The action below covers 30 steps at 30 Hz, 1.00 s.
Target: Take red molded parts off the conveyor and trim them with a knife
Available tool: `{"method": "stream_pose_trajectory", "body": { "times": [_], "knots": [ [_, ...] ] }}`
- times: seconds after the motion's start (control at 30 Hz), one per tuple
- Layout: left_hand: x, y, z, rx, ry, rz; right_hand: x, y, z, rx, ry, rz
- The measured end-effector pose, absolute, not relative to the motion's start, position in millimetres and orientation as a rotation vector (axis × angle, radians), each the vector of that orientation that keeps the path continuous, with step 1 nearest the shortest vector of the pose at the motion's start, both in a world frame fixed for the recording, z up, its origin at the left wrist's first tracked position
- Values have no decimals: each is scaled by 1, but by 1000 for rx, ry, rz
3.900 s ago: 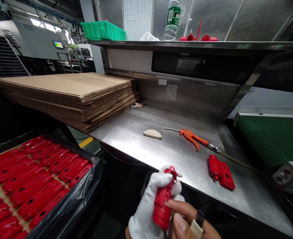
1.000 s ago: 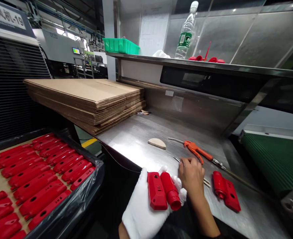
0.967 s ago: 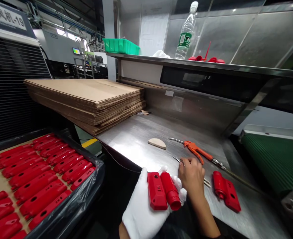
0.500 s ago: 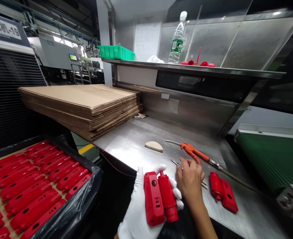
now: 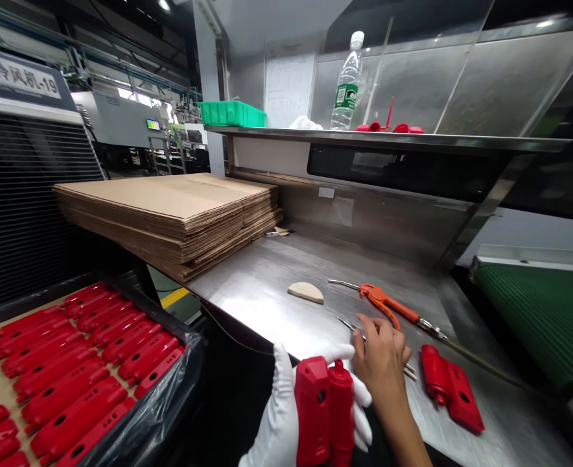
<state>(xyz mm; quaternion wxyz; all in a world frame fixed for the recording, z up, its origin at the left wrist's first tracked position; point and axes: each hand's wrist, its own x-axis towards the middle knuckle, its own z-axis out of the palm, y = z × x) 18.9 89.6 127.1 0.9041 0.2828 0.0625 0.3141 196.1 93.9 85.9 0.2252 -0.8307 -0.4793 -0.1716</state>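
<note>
My left hand (image 5: 277,405) wears a white glove and is closed around two red plastic housing parts (image 5: 313,408), lying side by side in the palm. One has a round hole and small slots in its face; the other is rounder, with a narrow end. My right hand (image 5: 382,355) is bare and rests low over the steel bench, its fingers curled over a slim metal hand tool (image 5: 409,371). The tool's thin tip and handle ends show on either side of the fingers; its middle is hidden. Just beyond lies an orange air blow gun (image 5: 381,299).
Another pair of red parts (image 5: 452,388) lies on the bench at right, beside a green conveyor (image 5: 534,311). A half-round beige piece (image 5: 306,292) and stacked cardboard sheets (image 5: 170,214) are on the bench. Left stands a lined bin (image 5: 189,350) of red parts. A bottle (image 5: 347,91) stands on the shelf.
My left hand has tipped the red parts to a steeper angle and lowered them slightly. My right hand stays over the metal tool. The whole view has shifted a little.
</note>
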Motion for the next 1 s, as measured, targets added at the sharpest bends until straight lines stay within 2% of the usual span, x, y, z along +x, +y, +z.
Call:
{"method": "stream_pose_trajectory", "body": {
  "times": [0.17,0.3,0.47,0.67,0.8,1.0],
  "knots": [
    [17,86,129,688,136,677,197,94,85,-2279,-1329,-468],
    [21,88,136,500,317,759,204,95,76,-2250,-1340,-453],
    [19,101,139,140,398,614,209,96,69,-2185,-1336,-430],
    [6,111,117,168,351,575,207,96,82,-2019,-1286,-428],
    [-1,109,104,224,154,549,201,136,109,-1990,-1363,-340],
    [-16,103,102,356,258,694,174,218,137,-2322,-1607,-69]
  ]
}}
